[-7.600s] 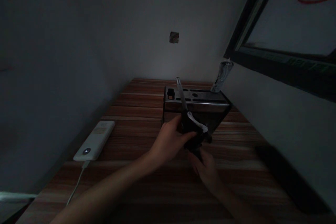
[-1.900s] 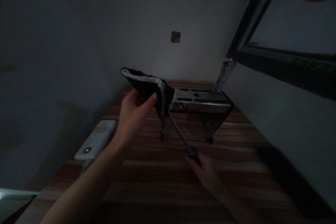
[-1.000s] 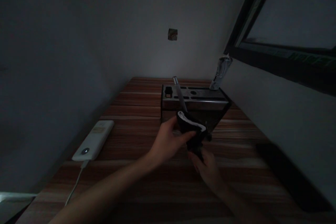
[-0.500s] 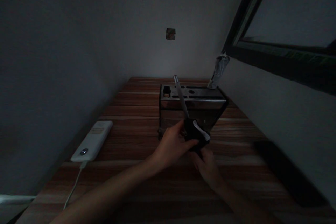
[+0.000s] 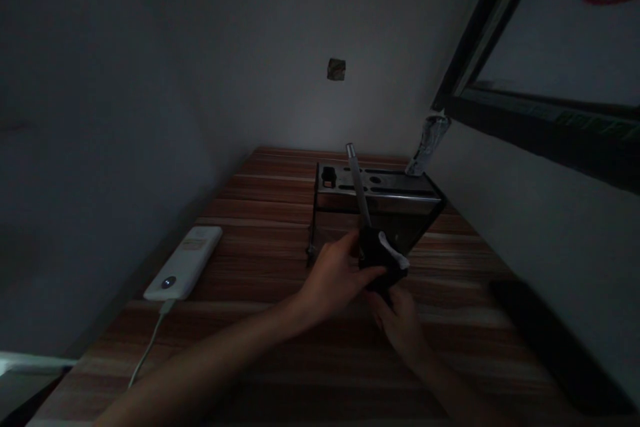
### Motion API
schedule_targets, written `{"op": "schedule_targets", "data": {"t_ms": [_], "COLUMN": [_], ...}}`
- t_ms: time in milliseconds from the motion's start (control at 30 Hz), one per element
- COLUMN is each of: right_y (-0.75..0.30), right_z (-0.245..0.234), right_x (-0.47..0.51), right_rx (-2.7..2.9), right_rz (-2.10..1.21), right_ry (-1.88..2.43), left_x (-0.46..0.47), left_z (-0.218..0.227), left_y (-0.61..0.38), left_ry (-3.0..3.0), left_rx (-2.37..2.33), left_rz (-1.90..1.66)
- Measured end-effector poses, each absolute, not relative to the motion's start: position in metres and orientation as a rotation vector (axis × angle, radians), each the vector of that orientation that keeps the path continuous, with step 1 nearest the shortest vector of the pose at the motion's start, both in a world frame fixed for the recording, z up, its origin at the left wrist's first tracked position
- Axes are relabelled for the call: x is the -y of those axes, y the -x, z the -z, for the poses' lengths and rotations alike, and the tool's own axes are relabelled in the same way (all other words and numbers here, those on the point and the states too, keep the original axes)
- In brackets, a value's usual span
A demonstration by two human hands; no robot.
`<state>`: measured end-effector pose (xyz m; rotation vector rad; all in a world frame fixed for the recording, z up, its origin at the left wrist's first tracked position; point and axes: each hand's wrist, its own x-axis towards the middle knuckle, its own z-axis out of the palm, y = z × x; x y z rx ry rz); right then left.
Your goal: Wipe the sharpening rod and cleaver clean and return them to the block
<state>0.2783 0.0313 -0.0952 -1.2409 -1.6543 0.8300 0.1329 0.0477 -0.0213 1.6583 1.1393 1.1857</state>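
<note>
Both hands are closed on a dark black piece [image 5: 377, 257] with a white strip along its upper right side; the dim light hides whether it is cloth or hard. From it a slim metal rod [image 5: 359, 183] slants up and away, its tip pale. My left hand [image 5: 337, 277] grips the black piece from the left, thumb across its front. Lower down, my right hand [image 5: 400, 320] has its fingers closed at the underside. Just behind them stands a metal rack [image 5: 400, 188] with slots and holes in its top, which looks like a knife holder.
A white power bank [image 5: 187, 260] with a cable [image 5: 146, 350] lies left on the wood-grain table [image 5: 250, 213]. A crumpled plastic-wrapped thing [image 5: 427, 145] leans at the rack's far right. A long black object [image 5: 555, 340] lies along the right wall, below a dark frame [image 5: 540, 120].
The whole view has shifted, so the table things sit slightly farther right. Both hands keep their hold on the black piece, and the rod points the same way.
</note>
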Motion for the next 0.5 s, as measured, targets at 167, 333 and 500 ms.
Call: {"op": "schedule_targets", "data": {"t_ms": [167,333,500], "right_y": [-0.277,-0.276,-0.274], "right_z": [0.091,0.091,0.093], "right_x": [-0.030,-0.030,-0.030], "right_rx": [1.627,1.638,1.657], "right_rz": [-0.897,-0.890,-0.877], "right_ry": [1.210,1.218,1.219], "left_x": [-0.049,-0.050,-0.053], "left_z": [0.012,0.003,-0.008], "left_y": [-0.129,-0.125,-0.116], "left_ry": [-1.633,-1.600,-1.558], "left_rx": [-1.116,-1.101,-1.114], "left_rz": [-1.241,-1.284,-1.337]}}
